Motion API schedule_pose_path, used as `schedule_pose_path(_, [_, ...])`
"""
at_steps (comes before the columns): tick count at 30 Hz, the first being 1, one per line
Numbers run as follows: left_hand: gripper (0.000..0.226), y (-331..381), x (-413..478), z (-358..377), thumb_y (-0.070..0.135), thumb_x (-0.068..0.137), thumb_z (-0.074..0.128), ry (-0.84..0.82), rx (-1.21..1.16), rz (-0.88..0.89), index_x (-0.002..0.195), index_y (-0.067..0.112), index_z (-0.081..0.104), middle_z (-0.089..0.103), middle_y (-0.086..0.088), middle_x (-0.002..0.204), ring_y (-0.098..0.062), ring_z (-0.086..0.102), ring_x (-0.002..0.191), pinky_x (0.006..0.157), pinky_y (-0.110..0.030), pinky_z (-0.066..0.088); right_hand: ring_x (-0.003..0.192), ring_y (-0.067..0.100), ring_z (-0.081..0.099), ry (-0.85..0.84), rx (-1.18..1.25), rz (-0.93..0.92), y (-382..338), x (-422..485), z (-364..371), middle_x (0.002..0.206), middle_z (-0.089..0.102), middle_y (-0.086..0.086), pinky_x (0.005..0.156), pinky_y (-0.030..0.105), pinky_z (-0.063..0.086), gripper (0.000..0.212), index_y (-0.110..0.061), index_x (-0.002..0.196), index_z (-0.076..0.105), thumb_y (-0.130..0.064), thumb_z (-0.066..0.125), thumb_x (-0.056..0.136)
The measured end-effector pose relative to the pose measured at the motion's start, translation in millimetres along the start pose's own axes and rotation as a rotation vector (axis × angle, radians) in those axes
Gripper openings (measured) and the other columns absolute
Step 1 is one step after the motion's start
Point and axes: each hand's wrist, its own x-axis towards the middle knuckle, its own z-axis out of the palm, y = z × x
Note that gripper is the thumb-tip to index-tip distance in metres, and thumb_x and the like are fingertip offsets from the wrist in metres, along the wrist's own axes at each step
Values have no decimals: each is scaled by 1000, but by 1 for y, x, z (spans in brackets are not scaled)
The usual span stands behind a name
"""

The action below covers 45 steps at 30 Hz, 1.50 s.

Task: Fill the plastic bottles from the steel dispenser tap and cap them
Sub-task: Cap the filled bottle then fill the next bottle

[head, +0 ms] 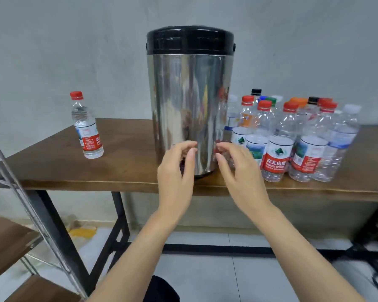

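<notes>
Both hands hover empty and half-curled, the left hand (pixel 176 171) and right hand (pixel 238 168) flanking the steel dispenser (pixel 189 105) low on the table (pixel 52 162), with empty bottles (pixel 292 138) just beyond the right, so fetching one looks next.

Table (pixel 52 162): dispenser (pixel 190 105) mid
Left of dispenser: lone bottle (pixel 86 127)
Right of dispenser: bottle cluster (pixel 292 138)
</notes>
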Motion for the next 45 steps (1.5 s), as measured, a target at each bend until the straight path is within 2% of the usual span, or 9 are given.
schedule_pose_path(7, [20, -4, -25, 79, 24, 101, 51, -183, -38, -103, 116, 22, 65, 65, 15, 109, -8, 61, 101, 90, -38, 52, 116, 24, 55, 132, -365, 92, 55, 63, -54, 147, 40, 5, 71, 29, 45, 43, -18, 143, 43, -23, 52, 101])
schedule_pose_path(13, [17, -8, -24, 97, 20, 102, 53, -235, -8, -164, 113, 26, 64, 64, 13, 108, -8, 59, 99, 89, -35, 51, 123, 37, 50, -12, -599, 241, 74, 121, -46, 153, 31, 19, 81, 45, 49, 50, -15, 148, 34, -32, 46, 104])
schedule_pose_path(21, [19, -9, -19, 88, 21, 98, 60, -258, 4, -188, 116, 28, 61, 62, 12, 111, -8, 59, 95, 86, -27, 48, 95, 32, 59, 67, -444, 117, 65, 107, -55, 123, 54, 14, 74, 46, 52, 31, -10, 128, 51, -27, 53, 101])
schedule_pose_path(24, [49, 0, -16, 89, 32, 89, 71, -290, -38, -234, 133, 31, 49, 52, 13, 129, -5, 53, 111, 94, -22, 44, 88, 25, 59, 62, -258, -13, 46, 87, -65, 118, 56, 7, 74, 43, 51, 29, -13, 125, 54, -26, 58, 99])
schedule_pose_path(27, [85, 11, -13, 89, 41, 76, 83, -293, -110, -276, 146, 28, 36, 44, 10, 144, -9, 47, 130, 109, -30, 41, 81, 3, 56, -21, -53, -35, 27, 70, -70, 106, 56, -6, 75, 29, 48, 25, -18, 119, 57, -26, 63, 96])
schedule_pose_path(30, [88, 17, -24, 85, 39, 71, 88, -242, -143, -291, 143, 27, 38, 51, 12, 141, -3, 47, 130, 108, -25, 40, 74, -10, 51, -137, 99, 5, 12, 55, -68, 98, 59, -9, 70, 7, 35, 24, -21, 115, 60, -24, 68, 93])
schedule_pose_path(37, [75, -1, -70, 59, 34, 71, 87, -207, -50, -401, 127, 49, 38, 59, 26, 124, 8, 52, 113, 86, -4, 37, 77, 15, 58, -419, -319, 119, 0, 35, -58, 86, 61, -5, 61, 31, 42, 58, -22, 102, 57, -75, 45, 84])
schedule_pose_path(41, [76, -12, -85, 45, 32, 70, 87, -210, -12, -424, 126, 53, 39, 52, 41, 119, 16, 49, 110, 85, -3, 39, 67, 12, 51, -512, -201, 124, 3, 32, -38, 73, 56, -2, 56, 25, 36, 50, -14, 92, 63, -63, 60, 85])
schedule_pose_path(45, [73, -24, -90, 33, 24, 71, 87, -218, -31, -473, 120, 52, 41, 53, 43, 113, 17, 48, 109, 82, -1, 38, 79, 6, 55, -670, -72, -2, 7, 33, -31, 96, 67, -2, 70, 12, 39, 26, -16, 109, 70, -35, 68, 91])
